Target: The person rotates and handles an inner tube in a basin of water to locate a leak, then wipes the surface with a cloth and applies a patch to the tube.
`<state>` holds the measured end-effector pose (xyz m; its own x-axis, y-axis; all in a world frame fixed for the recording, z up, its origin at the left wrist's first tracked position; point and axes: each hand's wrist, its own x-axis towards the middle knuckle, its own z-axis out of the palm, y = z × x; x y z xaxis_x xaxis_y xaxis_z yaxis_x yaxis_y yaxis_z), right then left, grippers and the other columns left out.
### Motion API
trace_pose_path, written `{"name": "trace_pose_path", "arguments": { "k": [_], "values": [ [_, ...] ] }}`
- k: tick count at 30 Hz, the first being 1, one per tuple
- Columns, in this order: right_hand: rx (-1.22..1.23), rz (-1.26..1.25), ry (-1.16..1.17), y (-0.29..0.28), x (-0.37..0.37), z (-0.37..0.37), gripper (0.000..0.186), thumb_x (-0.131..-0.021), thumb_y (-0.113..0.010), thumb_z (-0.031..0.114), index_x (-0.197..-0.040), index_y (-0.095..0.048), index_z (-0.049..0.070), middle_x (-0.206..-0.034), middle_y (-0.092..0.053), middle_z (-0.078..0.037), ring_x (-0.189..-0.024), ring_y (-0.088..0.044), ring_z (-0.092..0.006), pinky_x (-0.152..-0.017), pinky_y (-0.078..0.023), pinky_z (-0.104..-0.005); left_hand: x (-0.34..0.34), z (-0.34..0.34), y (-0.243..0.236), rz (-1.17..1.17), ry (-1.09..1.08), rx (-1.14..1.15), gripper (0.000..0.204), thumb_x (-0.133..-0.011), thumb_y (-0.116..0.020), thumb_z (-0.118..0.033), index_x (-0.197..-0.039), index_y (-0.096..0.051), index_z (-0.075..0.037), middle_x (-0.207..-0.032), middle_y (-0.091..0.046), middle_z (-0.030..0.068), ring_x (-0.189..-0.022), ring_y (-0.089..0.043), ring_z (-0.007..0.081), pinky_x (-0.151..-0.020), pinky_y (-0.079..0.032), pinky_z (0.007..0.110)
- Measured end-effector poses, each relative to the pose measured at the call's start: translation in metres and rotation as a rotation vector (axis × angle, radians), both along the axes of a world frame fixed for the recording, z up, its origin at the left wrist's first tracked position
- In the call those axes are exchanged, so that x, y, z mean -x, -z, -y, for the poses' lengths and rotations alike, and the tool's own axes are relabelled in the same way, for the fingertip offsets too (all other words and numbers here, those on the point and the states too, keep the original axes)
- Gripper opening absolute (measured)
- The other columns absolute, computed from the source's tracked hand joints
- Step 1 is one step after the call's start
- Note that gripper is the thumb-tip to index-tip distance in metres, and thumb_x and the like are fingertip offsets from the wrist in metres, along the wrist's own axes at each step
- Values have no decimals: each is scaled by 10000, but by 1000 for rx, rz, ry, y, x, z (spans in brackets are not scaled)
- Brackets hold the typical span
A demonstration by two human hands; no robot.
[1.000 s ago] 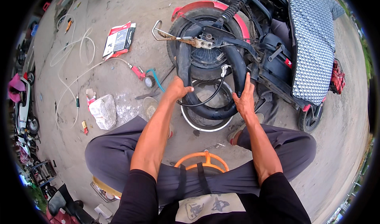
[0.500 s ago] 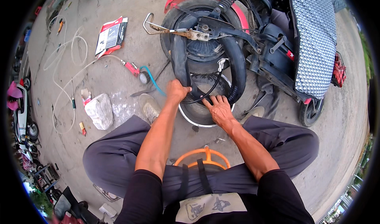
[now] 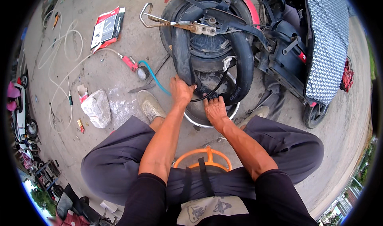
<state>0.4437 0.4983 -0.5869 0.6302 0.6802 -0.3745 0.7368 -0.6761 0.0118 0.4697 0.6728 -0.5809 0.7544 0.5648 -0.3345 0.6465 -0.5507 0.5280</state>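
Note:
A black inner tube (image 3: 242, 62) loops down from around the rear wheel (image 3: 201, 48) of a scooter, its lower part over a metal basin (image 3: 199, 123). My left hand (image 3: 182, 91) is closed round the tube's left side, thumb toward the basin. On the tube's lower bend, my right hand (image 3: 216, 112) grips with bent fingers, some of their tips hidden. A thin black cable (image 3: 217, 86) arcs from a whitish connector (image 3: 228, 60) toward my left hand. From a red-handled tyre gauge (image 3: 131, 63), a teal hose (image 3: 155, 79) reaches behind my left wrist.
A rusty metal stand (image 3: 159, 22) sticks out beside the wheel. On the ground at left are a clear air hose (image 3: 66, 82), a red-and-white packet (image 3: 107, 29), a pale stone-like block (image 3: 97, 109) and a small box (image 3: 81, 125). An orange stool frame (image 3: 215, 154) shows between my legs.
Both hands keep hold of the tube. My right hand has drawn slightly closer to my left, and its fingers have bent more. The view has shifted a little.

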Motion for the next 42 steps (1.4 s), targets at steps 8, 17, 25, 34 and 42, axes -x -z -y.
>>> {"name": "trace_pose_path", "arguments": {
  "k": [8,17,25,34,42],
  "values": [
    [108,-125,-74,4,-3,-12,464,-926,-513,144,-1356,-550,-27,-863,-725,-71,-820,-659,-193,-805,-399,-393,-2,8,1,30,-117,21,709,-665,-903,-160,-1197,-494,69,-1178,-526,250,-1143,-538,441,-986,-453,449],
    [57,-228,-30,20,0,-15,430,-916,-525,138,-1307,-514,-41,-812,-740,-64,-709,-721,-190,-607,-525,-357,2,9,7,-12,-40,-75,658,-673,-900,-187,-1148,-523,67,-1133,-561,231,-1116,-555,429,-960,-460,476],
    [72,-252,-28,22,-1,-11,610,-922,-516,139,-1467,-385,-102,-815,-751,-53,-725,-736,-198,-633,-550,-343,2,13,12,-20,-35,-141,649,-676,-899,-203,-1140,-523,51,-1119,-566,212,-1109,-559,412,-942,-463,471],
    [-46,-168,-93,37,7,-10,299,-851,-534,169,-1082,-630,4,-741,-680,-35,-646,-677,-196,-576,-512,-394,6,15,18,-27,-15,-179,656,-693,-886,-217,-1175,-512,27,-1160,-564,189,-1157,-541,383,-963,-437,478],
    [-46,-189,-91,47,10,-13,261,-843,-557,173,-1030,-660,22,-749,-682,-47,-659,-677,-201,-581,-515,-411,8,15,22,-10,-23,-203,685,-696,-882,-208,-1219,-504,22,-1167,-568,184,-1170,-537,376,-951,-434,475]
  ]
}}
